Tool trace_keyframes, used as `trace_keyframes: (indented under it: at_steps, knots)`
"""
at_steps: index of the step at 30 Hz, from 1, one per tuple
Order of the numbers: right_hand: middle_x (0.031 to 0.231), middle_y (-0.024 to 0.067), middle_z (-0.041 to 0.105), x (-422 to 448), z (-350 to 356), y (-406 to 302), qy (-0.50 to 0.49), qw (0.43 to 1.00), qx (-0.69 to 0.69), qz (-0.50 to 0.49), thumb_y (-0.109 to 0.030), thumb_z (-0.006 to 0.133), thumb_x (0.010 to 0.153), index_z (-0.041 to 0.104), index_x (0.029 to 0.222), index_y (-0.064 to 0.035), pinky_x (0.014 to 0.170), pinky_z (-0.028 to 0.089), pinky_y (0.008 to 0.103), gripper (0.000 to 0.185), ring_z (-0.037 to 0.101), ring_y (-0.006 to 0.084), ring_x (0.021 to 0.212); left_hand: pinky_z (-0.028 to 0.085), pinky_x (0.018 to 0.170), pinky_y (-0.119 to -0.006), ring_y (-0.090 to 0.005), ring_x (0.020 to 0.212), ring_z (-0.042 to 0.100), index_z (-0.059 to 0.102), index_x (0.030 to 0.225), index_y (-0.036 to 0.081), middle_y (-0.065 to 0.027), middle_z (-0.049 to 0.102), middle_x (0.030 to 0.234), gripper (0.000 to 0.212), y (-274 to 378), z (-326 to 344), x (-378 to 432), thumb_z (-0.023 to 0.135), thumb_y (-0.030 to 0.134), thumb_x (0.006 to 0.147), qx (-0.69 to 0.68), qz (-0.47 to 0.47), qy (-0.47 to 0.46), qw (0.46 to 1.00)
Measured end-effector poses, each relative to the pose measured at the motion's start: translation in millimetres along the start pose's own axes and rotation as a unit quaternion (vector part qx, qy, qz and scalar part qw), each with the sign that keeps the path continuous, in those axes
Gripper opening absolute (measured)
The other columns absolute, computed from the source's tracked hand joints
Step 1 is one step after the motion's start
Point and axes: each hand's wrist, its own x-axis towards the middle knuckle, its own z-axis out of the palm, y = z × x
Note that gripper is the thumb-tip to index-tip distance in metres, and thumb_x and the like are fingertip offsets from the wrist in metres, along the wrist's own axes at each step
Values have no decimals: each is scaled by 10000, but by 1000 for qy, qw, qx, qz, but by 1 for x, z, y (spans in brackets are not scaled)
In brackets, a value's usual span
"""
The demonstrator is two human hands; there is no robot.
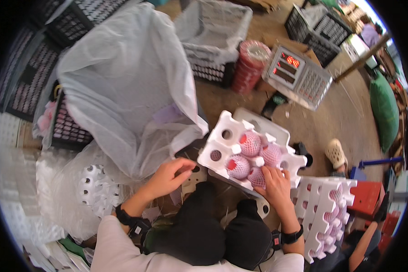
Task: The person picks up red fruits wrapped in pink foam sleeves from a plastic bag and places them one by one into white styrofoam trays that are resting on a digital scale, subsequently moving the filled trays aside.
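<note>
A white foam fruit tray (294, 163) lies before me, tilted in the view, with round hollows that have holes in the bottom. Several round fruits (250, 143) in pink foam nets sit in its middle hollows, red showing through at their tops. At the near edge, my right hand (276, 186) has its fingers and thumb around one netted fruit (257, 178), partly covering it. My left hand (171, 176) is off the tray's left corner, fingers apart and nothing in it. Beneath the tray shows a pale flat plate (278, 131).
A large crate lined with white plastic (122, 68) stands at left, near another lined crate (217, 23). A roll of red tape (248, 68) is by a lit digital scale (299, 76). Filled foam trays (321, 210) are stacked at right. Another person's arm (363, 243) shows at lower right.
</note>
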Motion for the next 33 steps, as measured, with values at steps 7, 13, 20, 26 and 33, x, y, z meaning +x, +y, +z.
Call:
trace_keyframes:
  at_steps: [7, 13, 20, 26, 33]
  knots:
    - [1195, 123, 612, 1, -28, -13, 49, 998, 18, -28, -317, 796, 693, 564, 1229, -35, 902, 417, 422, 649, 560, 303, 1094, 510, 702, -342, -255, 804, 670, 645, 1033, 42, -117, 683, 891, 178, -22, -47, -79, 618, 137, 885, 180, -3, 206, 962]
    - [976, 142, 660, -3, -83, 8, 111, 993, 48, -4, -176, 742, 767, 633, 1109, -16, 801, 468, 404, 393, 611, 320, 924, 505, 680, -379, -289, 794, 665, 651, 1014, 54, -132, 687, 831, 189, -8, -109, -16, 566, 180, 902, 244, -17, 181, 953]
    - [943, 151, 651, 5, -76, 0, 112, 991, 45, -50, -94, 726, 756, 646, 1069, -20, 784, 474, 415, 331, 605, 340, 857, 501, 865, -461, -364, 1020, 621, 595, 1183, 71, -189, 651, 1095, 326, -157, -100, 131, 537, 143, 871, 473, -88, 54, 875]
    - [919, 136, 648, -32, -56, 15, 71, 995, 58, 34, -74, 720, 752, 651, 1035, -20, 736, 470, 417, 296, 598, 331, 818, 500, 903, -448, -319, 1121, 615, 659, 1157, 93, -137, 613, 1268, 344, -252, -113, 156, 582, 173, 832, 492, -294, 36, 819]
    - [877, 133, 643, -38, -58, 38, 53, 993, 43, 92, -51, 699, 765, 655, 1012, -20, 737, 462, 419, 253, 594, 335, 803, 466, 952, -427, -367, 1157, 569, 706, 1054, 76, -191, 563, 1316, 347, -217, -136, 214, 620, 258, 771, 323, -79, -14, 943]
